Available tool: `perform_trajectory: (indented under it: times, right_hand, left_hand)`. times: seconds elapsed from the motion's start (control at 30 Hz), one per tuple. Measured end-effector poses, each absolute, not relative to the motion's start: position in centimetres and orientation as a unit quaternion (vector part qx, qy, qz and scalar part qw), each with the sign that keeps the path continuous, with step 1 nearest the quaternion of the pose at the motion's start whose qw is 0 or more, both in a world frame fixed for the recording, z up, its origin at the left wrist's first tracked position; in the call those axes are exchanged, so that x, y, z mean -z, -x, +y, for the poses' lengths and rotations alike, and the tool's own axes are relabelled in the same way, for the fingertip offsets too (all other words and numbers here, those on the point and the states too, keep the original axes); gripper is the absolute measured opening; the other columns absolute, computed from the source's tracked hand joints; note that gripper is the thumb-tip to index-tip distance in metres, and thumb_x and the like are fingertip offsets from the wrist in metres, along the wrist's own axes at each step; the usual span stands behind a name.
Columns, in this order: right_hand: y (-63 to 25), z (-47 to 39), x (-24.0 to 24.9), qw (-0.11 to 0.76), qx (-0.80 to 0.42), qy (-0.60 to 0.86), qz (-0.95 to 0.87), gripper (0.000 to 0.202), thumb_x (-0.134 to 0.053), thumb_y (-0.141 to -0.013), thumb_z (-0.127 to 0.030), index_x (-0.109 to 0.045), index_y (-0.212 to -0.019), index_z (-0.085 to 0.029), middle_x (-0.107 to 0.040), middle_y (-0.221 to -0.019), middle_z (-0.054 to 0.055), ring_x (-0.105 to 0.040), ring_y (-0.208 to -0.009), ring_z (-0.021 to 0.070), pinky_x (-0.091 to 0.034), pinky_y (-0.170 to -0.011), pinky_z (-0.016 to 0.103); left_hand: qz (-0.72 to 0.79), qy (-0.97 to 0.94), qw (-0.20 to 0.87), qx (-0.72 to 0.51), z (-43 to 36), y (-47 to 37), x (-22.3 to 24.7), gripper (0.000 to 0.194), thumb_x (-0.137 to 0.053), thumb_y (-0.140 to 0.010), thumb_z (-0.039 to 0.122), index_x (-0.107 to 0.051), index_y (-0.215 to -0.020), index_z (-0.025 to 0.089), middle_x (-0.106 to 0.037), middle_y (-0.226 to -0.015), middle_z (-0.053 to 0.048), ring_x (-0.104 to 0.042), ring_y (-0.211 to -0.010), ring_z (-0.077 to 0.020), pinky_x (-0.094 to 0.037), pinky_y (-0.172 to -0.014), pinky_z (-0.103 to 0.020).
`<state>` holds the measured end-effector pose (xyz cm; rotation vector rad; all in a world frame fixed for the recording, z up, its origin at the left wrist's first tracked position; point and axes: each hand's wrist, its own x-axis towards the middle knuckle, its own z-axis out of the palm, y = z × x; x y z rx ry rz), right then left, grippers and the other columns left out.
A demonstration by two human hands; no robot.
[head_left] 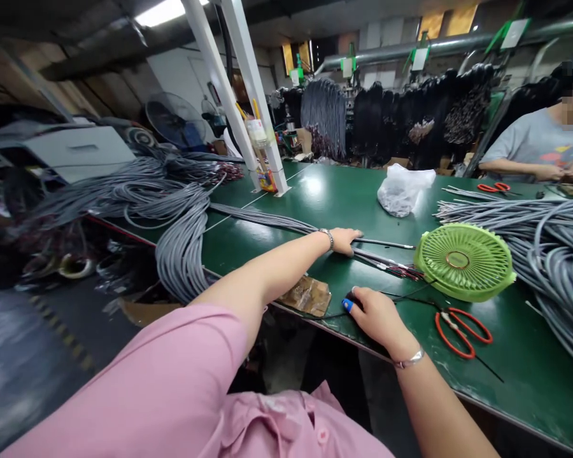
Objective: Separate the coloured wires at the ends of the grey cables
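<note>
Grey cables [267,218], partly hidden under left hand [346,242]

Cables [272,219] on table [520,397], left of fan [463,275]; scissors [450,322] before, bag [403,189] behind.

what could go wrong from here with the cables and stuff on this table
The red-and-black wire ends lie close to the round lime-green plastic fan, so they might snag on it. The red-handled scissors lie near the right hand; a sideways sweep could knock them. The thick coil of grey cables droops over the edge of the green table; its weight might drag it down.
</note>
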<state>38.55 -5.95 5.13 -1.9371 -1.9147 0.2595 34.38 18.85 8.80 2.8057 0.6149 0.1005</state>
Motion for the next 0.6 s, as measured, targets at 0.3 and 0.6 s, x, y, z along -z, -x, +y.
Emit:
perform_trajectory:
  times: [0.3,0.6]
  right_hand:
    - [-38.8,-6.3,-5.0,0.204,-0.095,0.69,-0.688,0.015,-0.053,-0.091,-0.034,-0.061,-0.088,-0.022,-0.07,-0.089,0.007,-0.062,-0.079,0.0204,-0.033,-0.067,0.03]
    - [-38.9,-7.3,-6.0,0.205,-0.092,0.708,-0.67,0.024,-0.052,-0.091,-0.042,-0.064,-0.088,-0.021,-0.071,-0.09,0.006,-0.062,-0.08,0.0194,-0.031,-0.064,0.03]
  left_hand:
    - [0.221,-0.957,0.187,-0.032,18.3,-34.2,-8.7,0.029,-0.076,-0.057,0.018,-0.066,-0.084,0.015,-0.068,-0.08,-0.002,-0.059,-0.075,-0.0167,-0.044,-0.076,-0.025]
    - [0.132,-0.986,-0.08,0.07,16.3,-33.7,-8.1,0.03,-0.057,-0.073,0.028,-0.063,-0.1,0.017,-0.068,-0.101,-0.013,-0.065,-0.09,-0.0261,-0.047,-0.078,-0.034]
